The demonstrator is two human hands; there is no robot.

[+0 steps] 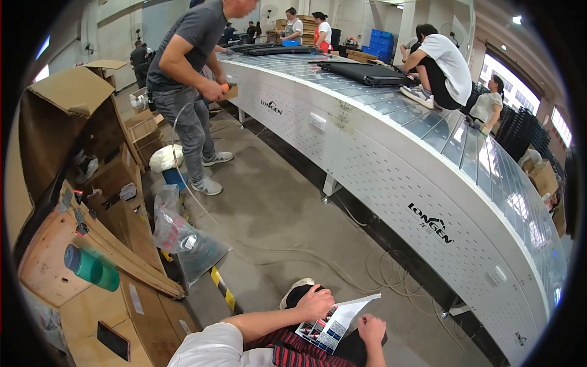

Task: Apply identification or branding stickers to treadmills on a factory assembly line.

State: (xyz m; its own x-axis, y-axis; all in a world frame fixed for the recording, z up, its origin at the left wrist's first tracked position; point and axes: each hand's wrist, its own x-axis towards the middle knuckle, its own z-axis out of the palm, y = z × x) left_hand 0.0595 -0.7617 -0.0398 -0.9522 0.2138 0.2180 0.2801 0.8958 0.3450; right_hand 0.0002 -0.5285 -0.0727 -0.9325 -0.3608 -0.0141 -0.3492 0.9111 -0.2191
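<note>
Left hand [316,301]: your fingers curl over the sheet's [337,322] top-left edge.
Right hand [372,328]: closed on its right edge, at 3 o'clock.
Sheet: thin, light, floppy — over your lap; probably best held by both edges.
Beyond: conveyor [428,183] at 1 o'clock — bottle [92,267] at 9.

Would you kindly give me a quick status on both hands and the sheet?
Left hand grips sheet at its upper edge. Right hand holds its right edge. Sheet over lap, nothing in the way.
</note>
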